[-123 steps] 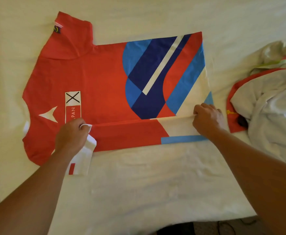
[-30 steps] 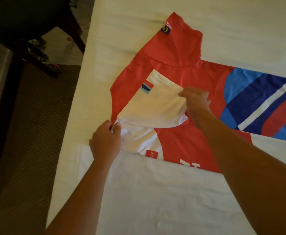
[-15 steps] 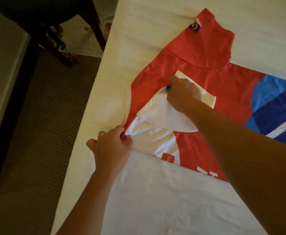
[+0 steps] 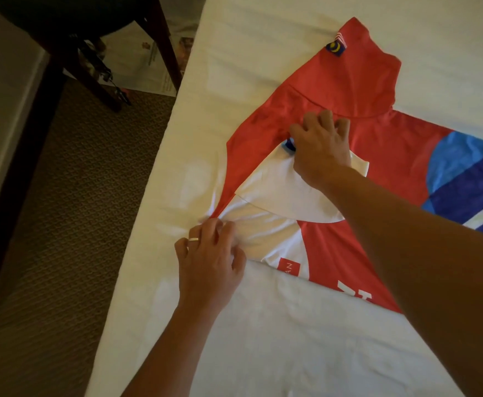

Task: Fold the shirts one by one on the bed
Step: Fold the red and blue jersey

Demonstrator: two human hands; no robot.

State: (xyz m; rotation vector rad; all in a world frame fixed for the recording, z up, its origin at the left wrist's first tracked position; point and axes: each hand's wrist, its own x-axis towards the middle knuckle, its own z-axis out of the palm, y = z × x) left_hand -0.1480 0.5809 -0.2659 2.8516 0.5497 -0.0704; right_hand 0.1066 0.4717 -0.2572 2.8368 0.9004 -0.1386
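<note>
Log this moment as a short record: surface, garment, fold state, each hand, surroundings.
surface: bed with a white sheet
garment: red shirt with blue and white panels, lying flat
fold state: white sleeve turned in over the body; far red sleeve not yet folded
left hand: left hand, ring on one finger, fingers bunching the fabric at the shirt's corner
right hand: right hand, flat, pressing the sleeve's end down
surroundings: carpet and dark chair legs beside the bed
</note>
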